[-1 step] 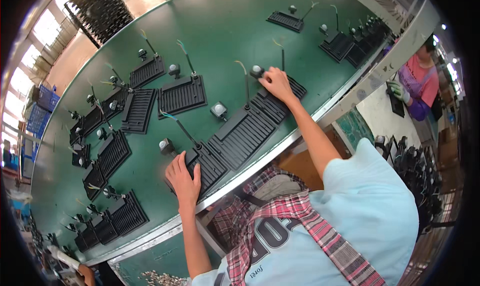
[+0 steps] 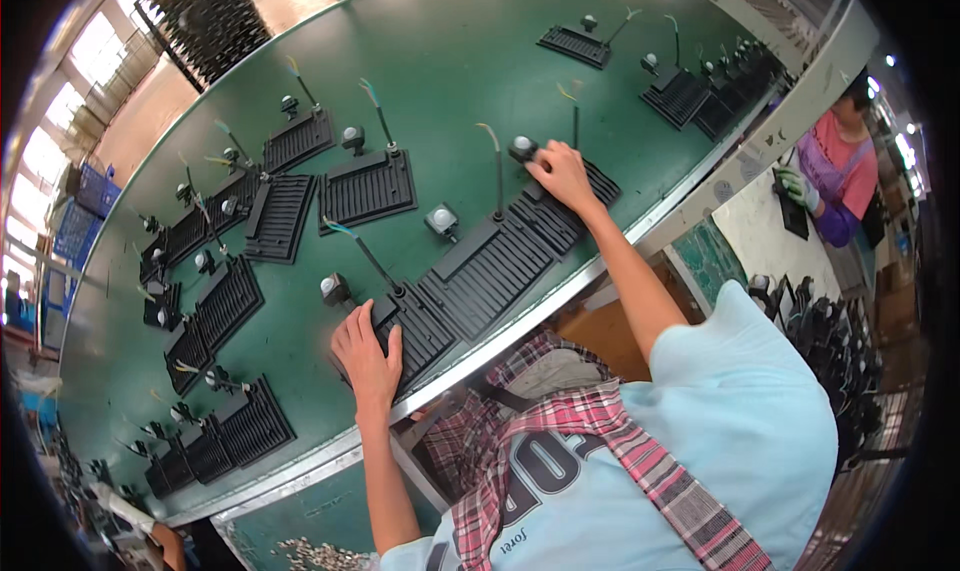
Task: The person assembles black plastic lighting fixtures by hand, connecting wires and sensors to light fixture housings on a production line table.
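Three black finned floodlight housings lie end to end along the near table edge. My left hand rests over the left housing, thumb apart from the fingers, with part of the housing hidden beneath. Just beyond its fingertips is a dome-shaped sensor. At the right housing, my right hand has its fingers curled against a white-domed motion sensor, seemingly pinching its mount. Between the hands is the middle housing, its sensor pointing up and its cable standing.
More floodlights with sensors and upright cables lie on the green table, at left and far right. A person in gloves handles a dark panel at right. Another gloved hand shows at lower left. Small parts lie below the table edge.
The far part of the view has shifted slightly right and down. Both hands keep the same places on the floodlights, with no clear change in grip.
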`<state>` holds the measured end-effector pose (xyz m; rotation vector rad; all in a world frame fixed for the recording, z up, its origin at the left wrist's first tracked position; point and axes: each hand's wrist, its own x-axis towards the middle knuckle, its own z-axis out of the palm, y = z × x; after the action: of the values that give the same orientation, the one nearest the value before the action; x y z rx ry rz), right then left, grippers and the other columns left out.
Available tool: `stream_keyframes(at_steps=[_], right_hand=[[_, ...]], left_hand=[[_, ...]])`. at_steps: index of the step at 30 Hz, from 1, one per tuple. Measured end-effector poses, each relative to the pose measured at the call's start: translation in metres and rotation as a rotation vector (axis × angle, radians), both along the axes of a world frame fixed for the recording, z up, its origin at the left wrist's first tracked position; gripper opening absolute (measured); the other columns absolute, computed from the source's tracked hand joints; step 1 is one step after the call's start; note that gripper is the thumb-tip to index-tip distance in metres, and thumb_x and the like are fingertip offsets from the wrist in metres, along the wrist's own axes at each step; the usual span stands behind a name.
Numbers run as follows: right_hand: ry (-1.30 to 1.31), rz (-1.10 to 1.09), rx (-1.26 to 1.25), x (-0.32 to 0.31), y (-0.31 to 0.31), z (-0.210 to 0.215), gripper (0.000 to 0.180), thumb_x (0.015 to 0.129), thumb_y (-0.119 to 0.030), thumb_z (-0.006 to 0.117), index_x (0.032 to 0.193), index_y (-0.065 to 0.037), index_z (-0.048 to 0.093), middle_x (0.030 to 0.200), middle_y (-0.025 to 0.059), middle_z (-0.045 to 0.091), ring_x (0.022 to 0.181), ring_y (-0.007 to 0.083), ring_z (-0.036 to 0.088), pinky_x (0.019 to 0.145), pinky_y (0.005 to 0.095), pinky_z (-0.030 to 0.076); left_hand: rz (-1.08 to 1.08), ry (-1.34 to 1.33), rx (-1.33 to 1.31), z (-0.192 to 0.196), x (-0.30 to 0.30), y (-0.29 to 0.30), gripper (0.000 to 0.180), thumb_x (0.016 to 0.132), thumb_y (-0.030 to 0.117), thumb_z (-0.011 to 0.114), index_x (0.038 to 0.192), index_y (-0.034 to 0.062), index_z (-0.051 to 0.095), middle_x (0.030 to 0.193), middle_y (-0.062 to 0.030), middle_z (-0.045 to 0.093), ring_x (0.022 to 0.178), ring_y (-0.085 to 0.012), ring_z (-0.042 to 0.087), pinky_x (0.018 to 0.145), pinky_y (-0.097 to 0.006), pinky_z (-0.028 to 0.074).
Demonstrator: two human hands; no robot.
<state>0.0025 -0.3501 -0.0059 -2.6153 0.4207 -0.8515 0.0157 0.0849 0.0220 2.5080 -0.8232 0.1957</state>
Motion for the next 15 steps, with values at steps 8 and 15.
stream_keyframes(at_steps=[8, 15], right_hand=[[-0.169, -0.106, -0.081, -0.049, 0.03, 0.027, 0.011, 0.082, -0.012, 0.068, 0.089, -0.004, 0.063, 0.086, 0.0113, 0.053, 0.092, 0.0316, 0.053, 0.084, 0.0445, 0.04], [-0.216, 0.479, 0.263, 0.023, 0.163, 0.076, 0.017, 0.085, -0.008, 0.063, 0.1, -0.002, 0.065, 0.101, 0.014, 0.061, 0.103, 0.0326, 0.055, 0.092, 0.0418, 0.042]], left_hand=[[-0.022, 0.002, -0.024, 0.006, -0.003, 0.013, 0.056, 0.085, 0.022, 0.069, 0.134, 0.0043, 0.049, 0.131, -0.0141, 0.049, 0.12, -0.0353, 0.042, 0.108, -0.048, 0.029], [0.182, 0.04, -0.45, 0.016, -0.007, 0.0, 0.024, 0.096, 0.011, 0.058, 0.118, 0.0044, 0.066, 0.121, -0.0095, 0.057, 0.116, -0.0256, 0.05, 0.099, -0.036, 0.04]])
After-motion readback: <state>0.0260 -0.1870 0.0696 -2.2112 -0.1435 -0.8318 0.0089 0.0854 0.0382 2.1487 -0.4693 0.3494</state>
